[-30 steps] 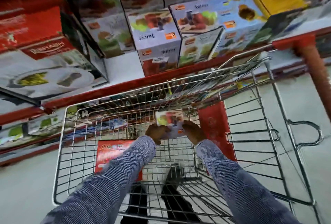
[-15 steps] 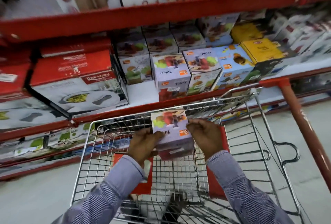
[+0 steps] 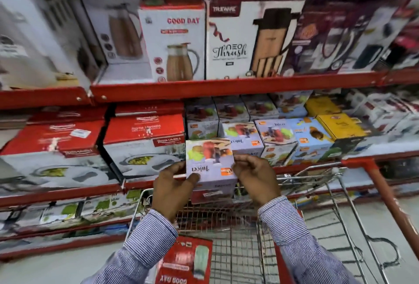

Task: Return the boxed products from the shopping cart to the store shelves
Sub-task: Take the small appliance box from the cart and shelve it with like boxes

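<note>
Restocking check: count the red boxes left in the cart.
1: a red Good Day box lies at the cart's near left; a red panel at right may be another.

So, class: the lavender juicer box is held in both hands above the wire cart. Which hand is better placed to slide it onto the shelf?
Probably the left hand: it cups the lavender juicer box from beneath; the right hand only steadies its side.

lilac juicer box (image 3: 209,165) raised above wire cart (image 3: 335,195).
</note>
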`<state>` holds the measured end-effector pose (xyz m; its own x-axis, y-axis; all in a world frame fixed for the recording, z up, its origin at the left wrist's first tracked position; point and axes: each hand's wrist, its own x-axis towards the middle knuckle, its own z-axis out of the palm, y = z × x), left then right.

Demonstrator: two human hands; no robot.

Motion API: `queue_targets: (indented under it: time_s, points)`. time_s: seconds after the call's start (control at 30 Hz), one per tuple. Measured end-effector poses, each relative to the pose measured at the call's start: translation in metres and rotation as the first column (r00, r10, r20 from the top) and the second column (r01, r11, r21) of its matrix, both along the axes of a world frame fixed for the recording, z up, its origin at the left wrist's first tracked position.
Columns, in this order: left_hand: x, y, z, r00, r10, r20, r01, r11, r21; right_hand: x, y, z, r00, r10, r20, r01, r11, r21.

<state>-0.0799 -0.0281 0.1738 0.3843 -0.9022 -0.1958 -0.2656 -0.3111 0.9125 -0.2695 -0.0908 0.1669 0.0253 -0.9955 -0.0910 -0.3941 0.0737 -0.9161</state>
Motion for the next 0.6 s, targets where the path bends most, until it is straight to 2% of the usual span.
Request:
queue_targets:
  time_s: [0.17, 0.37, 0.6]
  points:
    - [0.005, -0.013, 0.005, 0.997, 0.004, 0.075, 0.0, 0.999, -0.054, 0.009, -0.02, 0.008, 0.991, 0.066, -0.114, -0.076, 0.993, -0.089]
    - [0.001, -0.033, -0.013, 0.995, -0.024, 0.097, 0.03, 0.998, -0.062, 0.013, -0.045, -0.001, 0.987, 0.058, -0.149, -0.064, 0.997, -0.037]
    - [0.0, -0.056, -0.041, 0.997, 0.018, 0.081, -0.016, 0.999, -0.034, 0.019, -0.067, -0.02, 0.982, 0.05, -0.183, -0.048, 0.999, 0.017]
